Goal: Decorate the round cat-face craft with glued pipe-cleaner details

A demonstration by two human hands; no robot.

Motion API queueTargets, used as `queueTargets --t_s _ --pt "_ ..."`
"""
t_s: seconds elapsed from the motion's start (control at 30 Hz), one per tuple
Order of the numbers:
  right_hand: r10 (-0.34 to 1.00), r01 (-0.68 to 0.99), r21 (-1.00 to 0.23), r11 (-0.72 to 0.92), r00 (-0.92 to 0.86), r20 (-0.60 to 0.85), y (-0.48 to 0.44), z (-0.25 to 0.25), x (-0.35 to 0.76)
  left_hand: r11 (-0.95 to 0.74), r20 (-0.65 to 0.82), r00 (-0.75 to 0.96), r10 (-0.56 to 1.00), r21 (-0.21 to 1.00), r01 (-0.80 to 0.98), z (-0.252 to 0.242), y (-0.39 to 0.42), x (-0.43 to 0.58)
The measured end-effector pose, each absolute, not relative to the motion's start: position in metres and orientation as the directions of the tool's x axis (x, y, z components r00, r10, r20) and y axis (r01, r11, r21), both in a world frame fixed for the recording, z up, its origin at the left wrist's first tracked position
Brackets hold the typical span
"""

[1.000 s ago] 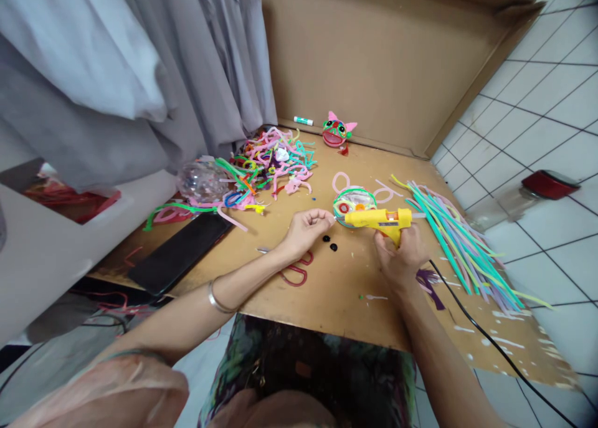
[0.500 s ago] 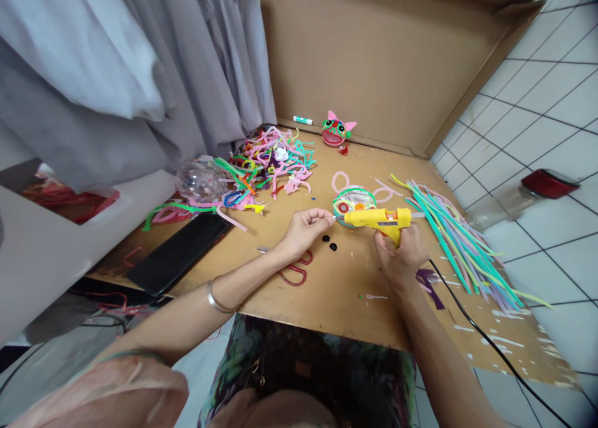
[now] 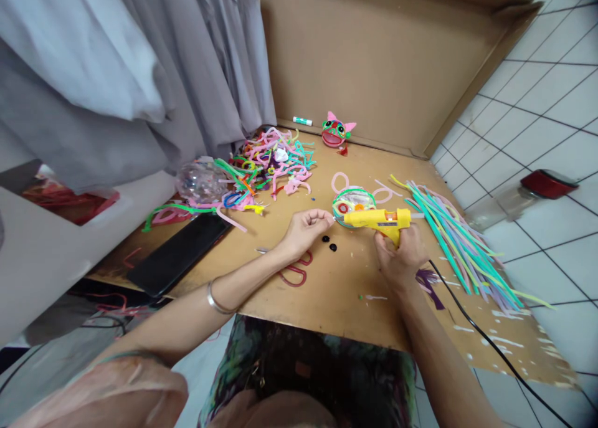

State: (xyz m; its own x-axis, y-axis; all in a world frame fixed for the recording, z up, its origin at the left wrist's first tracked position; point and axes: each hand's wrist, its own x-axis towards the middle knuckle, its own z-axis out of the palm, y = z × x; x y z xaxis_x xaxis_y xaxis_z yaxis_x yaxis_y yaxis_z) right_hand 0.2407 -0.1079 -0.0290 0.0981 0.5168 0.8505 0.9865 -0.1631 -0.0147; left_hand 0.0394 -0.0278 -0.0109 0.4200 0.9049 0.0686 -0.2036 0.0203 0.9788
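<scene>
I read the right hand [image 3: 399, 256] with its grip wrapped around the handle of the yellow glue gun [image 3: 379, 219], mid-table [image 3: 336, 294], nozzle pointing left. The left hand [image 3: 306, 228] holds a narrow pinch grip at the nozzle tip; its content is too small to tell. Just beyond lies a wrapped clear ball [image 3: 354, 200]. I judge the gun light, rigid and hot-tipped: take the handle only.

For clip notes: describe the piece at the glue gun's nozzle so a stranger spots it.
On the cardboard sheet, find the right hand's yellow glue gun. At its tip sits a clear ball wrapped in green wire, the only one with pink loop ears.
</scene>
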Motion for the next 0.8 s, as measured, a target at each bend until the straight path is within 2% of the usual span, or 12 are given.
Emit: queueTargets --t_s 0.13,0.27,0.4,0.6,0.8 --pt "0.504 0.989 -0.008 -0.150 0.084 0.860 -0.108 -0.029 0.241 0.015 0.071 0.414 0.907 0.979 -0.202 -0.012 -0.028 0.040" --pt "0.519 0.988 -0.060 -0.144 0.127 0.845 -0.108 -0.030 0.241 0.012 0.074 0.411 0.908 0.979 -0.203 -0.013 -0.027 0.040" --pt "0.476 0.980 -0.120 -0.162 0.184 0.860 -0.106 -0.031 0.240 0.018 0.068 0.410 0.910 0.979 -0.202 -0.012 -0.027 0.040" --pt "0.358 0.926 -0.281 -0.252 0.359 0.862 -0.102 -0.025 0.250 0.026 0.056 0.394 0.917 0.980 -0.198 -0.010 -0.026 0.039" --pt "0.315 0.788 -0.488 -0.376 0.604 0.732 -0.100 -0.026 0.286 0.026 0.047 0.393 0.919 0.983 -0.179 -0.009 -0.024 0.037"
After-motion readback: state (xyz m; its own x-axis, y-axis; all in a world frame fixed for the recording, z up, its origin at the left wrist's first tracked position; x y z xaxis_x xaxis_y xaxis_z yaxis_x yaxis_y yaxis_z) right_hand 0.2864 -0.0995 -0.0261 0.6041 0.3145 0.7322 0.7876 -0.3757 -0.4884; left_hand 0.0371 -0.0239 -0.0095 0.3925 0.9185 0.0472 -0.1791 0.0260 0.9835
